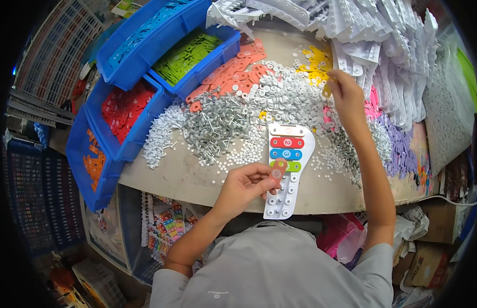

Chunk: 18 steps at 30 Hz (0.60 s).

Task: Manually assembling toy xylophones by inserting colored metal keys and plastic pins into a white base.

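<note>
The left hand pinches a coral bar over the white toy xylophone base. At the base's one o'clock, the right hand pinches a yellow bar. Turning coral sideways, like the green bar, should help its holes fit.

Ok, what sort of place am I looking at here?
Probably a small assembly workshop: blue bins hold coloured strips, metal fasteners lie heaped on the table, and white plastic panels are piled at the back right.
</note>
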Each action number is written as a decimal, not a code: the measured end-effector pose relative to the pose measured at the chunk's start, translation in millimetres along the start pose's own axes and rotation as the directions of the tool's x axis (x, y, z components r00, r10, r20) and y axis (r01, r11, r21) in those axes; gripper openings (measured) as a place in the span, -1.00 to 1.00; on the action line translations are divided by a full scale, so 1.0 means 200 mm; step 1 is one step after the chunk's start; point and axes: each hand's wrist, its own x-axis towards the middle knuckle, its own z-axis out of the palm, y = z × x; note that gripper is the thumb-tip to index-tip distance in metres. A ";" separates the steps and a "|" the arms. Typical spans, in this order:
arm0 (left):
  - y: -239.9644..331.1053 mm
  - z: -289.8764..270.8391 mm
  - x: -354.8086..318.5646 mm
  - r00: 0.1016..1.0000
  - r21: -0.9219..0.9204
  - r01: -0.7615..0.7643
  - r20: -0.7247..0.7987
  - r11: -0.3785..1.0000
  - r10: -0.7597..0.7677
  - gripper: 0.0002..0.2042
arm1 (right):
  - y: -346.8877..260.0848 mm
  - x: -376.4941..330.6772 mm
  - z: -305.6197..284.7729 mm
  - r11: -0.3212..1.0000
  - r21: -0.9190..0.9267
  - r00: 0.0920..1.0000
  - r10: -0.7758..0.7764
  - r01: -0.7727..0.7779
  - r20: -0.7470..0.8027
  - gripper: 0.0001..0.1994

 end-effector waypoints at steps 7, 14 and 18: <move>-0.10 -0.10 -0.05 0.963 0.148 -0.217 -0.129 0.965 0.236 -0.85 | -0.26 -0.48 -0.36 0.438 0.585 0.708 0.595 -0.683 0.381 -0.89; -0.01 -0.03 -0.07 0.980 0.068 -0.052 -0.190 0.996 0.064 -0.91 | -0.42 -0.82 -0.40 0.241 0.606 0.581 0.672 -0.758 0.459 -0.88; -0.04 0.00 -0.05 0.984 0.142 -0.066 -0.154 0.988 0.088 -0.87 | -0.56 -0.90 -0.45 0.682 0.200 0.699 0.614 -0.704 0.367 -0.93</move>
